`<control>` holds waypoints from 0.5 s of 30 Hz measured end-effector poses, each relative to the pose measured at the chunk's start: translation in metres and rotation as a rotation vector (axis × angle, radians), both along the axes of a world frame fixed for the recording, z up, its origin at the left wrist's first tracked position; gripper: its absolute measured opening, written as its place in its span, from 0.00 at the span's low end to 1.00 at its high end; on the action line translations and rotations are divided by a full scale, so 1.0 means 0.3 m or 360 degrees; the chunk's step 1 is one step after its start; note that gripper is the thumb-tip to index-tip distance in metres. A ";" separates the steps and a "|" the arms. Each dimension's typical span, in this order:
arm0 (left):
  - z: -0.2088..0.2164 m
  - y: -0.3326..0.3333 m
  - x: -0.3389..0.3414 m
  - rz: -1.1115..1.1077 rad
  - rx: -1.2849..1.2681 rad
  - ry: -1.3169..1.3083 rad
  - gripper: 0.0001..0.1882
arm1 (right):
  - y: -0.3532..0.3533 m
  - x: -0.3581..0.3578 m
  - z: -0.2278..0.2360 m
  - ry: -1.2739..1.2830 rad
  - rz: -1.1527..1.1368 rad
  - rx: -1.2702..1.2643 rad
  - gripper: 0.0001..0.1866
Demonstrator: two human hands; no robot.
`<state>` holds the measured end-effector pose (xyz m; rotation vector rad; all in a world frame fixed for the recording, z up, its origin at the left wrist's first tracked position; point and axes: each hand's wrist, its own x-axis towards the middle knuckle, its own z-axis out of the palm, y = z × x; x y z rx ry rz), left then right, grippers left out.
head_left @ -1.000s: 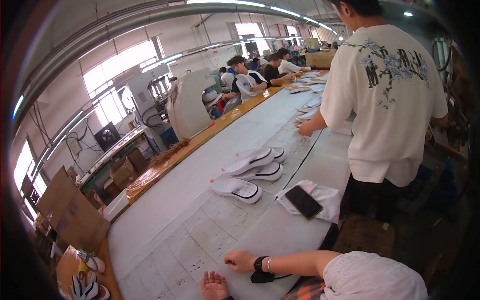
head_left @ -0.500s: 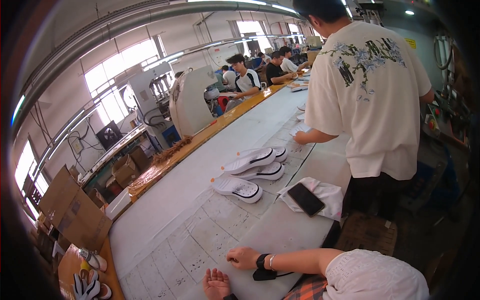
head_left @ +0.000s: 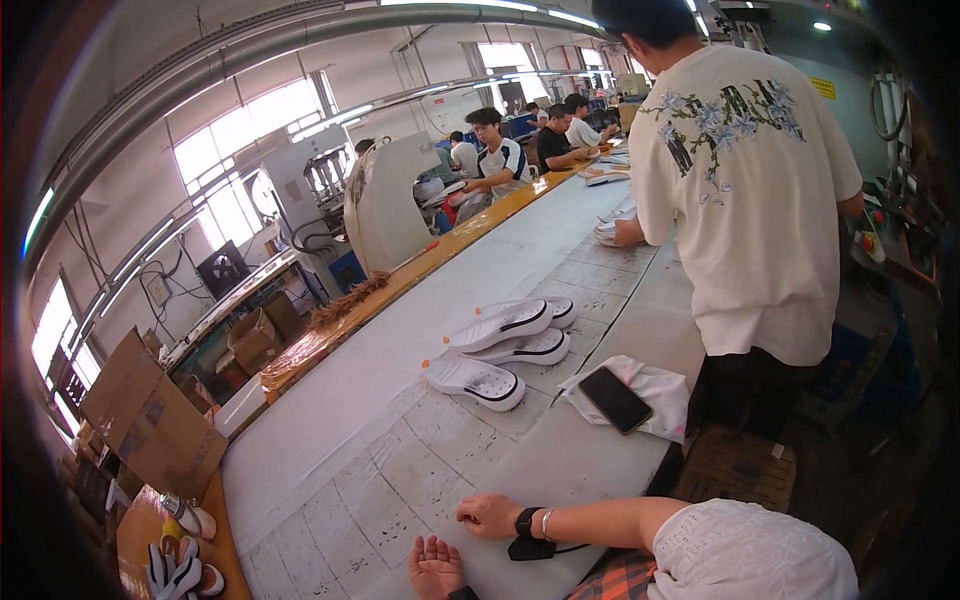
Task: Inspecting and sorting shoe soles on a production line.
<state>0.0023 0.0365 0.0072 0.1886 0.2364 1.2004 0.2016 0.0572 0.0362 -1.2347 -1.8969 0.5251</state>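
My left hand lies palm up at the near end of the work surface, its fingers a little bent and nothing in it. Beside it, my right hand rests on the pale ledge, fingers curled inward with nothing visible in them. A black watch and a bracelet circle that wrist. Beyond my hands, several white shoe soles with black edge lines and orange tips lie grouped on the conveyor belt, touching neither hand.
A phone lies on a white cloth at the ledge. A co-worker stands at the right, one hand at white pieces on the belt. More soles sit at the lower left, near a cardboard box. Other people sit along the far side.
The standing co-worker's hand has moved farther up the belt, to the white pieces there. A seated person across the belt has turned and lifted their head. My hands stay in place.
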 end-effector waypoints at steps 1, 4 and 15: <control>-0.002 0.002 -0.001 -0.0006 0.0001 -0.0016 0.15 | 0.001 -0.001 0.001 0.0001 0.0001 0.0000 0.05; -0.008 0.006 -0.004 -0.0020 0.0003 -0.0027 0.15 | 0.003 -0.001 -0.001 0.0000 0.0005 0.0001 0.05; -0.010 0.009 0.000 0.0008 -0.0017 0.0037 0.15 | 0.007 0.002 -0.004 -0.0002 0.0013 -0.0031 0.05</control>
